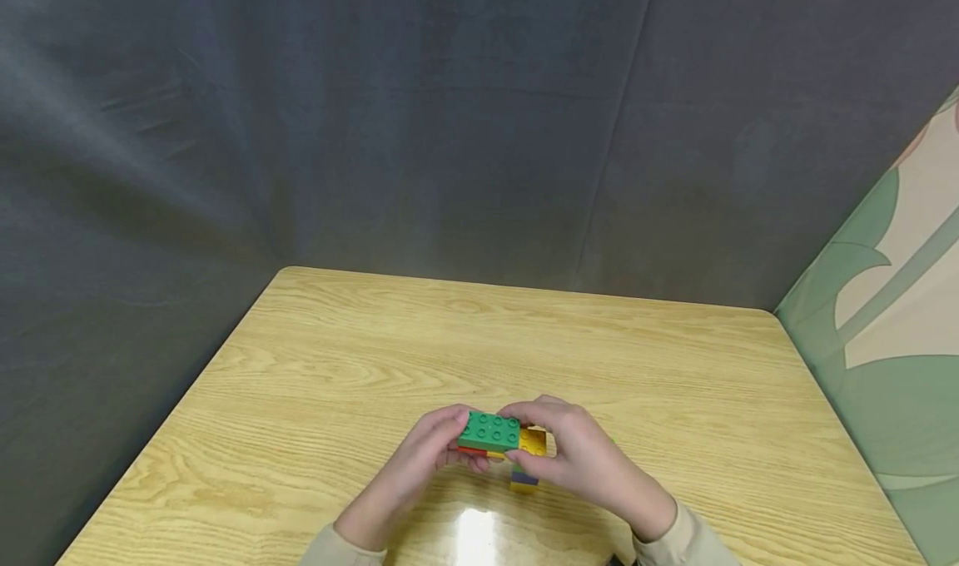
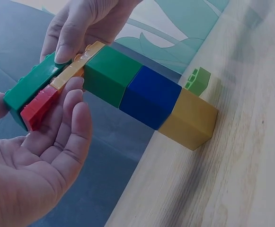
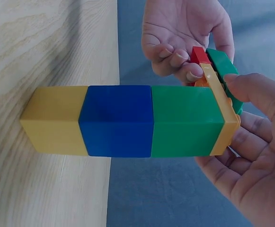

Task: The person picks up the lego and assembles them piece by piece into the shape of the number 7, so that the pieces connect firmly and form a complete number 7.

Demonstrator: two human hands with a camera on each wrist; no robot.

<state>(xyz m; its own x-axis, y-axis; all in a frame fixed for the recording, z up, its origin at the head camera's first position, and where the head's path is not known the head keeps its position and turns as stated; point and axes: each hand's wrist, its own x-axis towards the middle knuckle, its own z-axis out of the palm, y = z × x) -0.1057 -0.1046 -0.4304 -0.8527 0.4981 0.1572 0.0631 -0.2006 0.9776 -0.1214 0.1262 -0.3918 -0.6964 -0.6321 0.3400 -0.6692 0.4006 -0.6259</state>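
A long green studded brick is held between both hands. My left hand grips its left end, thumb on top and fingers underneath. My right hand pinches its right end between thumb and fingers. Under the brick are a thin red piece and a thin yellow-orange plate. That plate tops an upright tower of a green block, a blue block and, on the table, a yellow block. Whether the long brick is fully seated on the thin pieces, I cannot tell.
A small lime-green brick lies on the wooden table beside the tower's base, mostly hidden by my right hand in the head view. Dark cloth hangs behind the table, and a leaf-patterned surface stands at the right.
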